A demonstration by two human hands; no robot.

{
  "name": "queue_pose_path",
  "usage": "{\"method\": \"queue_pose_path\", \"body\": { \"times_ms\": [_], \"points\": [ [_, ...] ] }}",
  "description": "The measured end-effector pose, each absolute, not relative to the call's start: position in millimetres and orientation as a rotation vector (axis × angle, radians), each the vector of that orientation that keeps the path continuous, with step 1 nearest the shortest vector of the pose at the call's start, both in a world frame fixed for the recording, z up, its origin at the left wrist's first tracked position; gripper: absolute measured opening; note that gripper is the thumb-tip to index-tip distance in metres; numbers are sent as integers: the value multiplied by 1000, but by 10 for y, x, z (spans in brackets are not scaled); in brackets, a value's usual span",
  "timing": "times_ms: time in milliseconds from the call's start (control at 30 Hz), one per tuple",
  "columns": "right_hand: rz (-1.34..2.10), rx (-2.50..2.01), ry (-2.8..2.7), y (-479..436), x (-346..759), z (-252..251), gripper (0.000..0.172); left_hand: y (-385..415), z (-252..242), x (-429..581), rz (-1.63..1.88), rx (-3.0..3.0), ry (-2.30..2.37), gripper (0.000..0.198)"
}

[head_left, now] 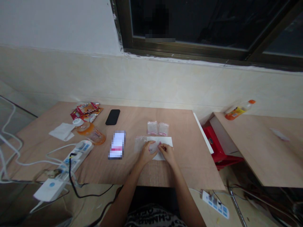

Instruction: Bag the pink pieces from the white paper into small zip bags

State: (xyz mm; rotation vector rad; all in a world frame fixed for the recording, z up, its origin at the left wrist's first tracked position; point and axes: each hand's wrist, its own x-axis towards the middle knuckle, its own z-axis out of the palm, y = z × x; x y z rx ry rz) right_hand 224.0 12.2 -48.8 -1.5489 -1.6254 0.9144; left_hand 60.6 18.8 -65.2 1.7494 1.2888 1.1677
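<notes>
On the wooden table lies a white sheet, with both hands over it. My left hand is closed on the left edge of a small clear plastic bag. My right hand is pinched at the bag's right side, by a small pink bit; what its fingertips hold is too small to make out. Left of the sheet, partly under my left hand, is another clear bag. Two small clear bags with pink edges, one beside the other, lie behind the sheet.
To the left are a phone with a lit screen, a black phone, an orange bottle, snack packets, a tissue and a power strip with cables. A red stool stands between the tables.
</notes>
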Motion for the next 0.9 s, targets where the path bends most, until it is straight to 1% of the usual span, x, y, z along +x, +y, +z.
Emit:
{"method": "queue_pose_path", "body": {
  "times_ms": [100,167,400,900],
  "points": [
    [891,-1607,-1583,111,2308,-458,42,190,-655,599,1167,1747,1283,46],
    [815,-1686,-1579,103,2363,-431,43,190,-658,598,1185,1748,1278,45],
    [560,-1924,-1653,94,2473,-377,28,176,-657,608,1193,1707,1295,45],
    [508,-1959,-1779,113,2434,-364,20,178,-655,604,1188,1698,1291,42]
  ]
}}
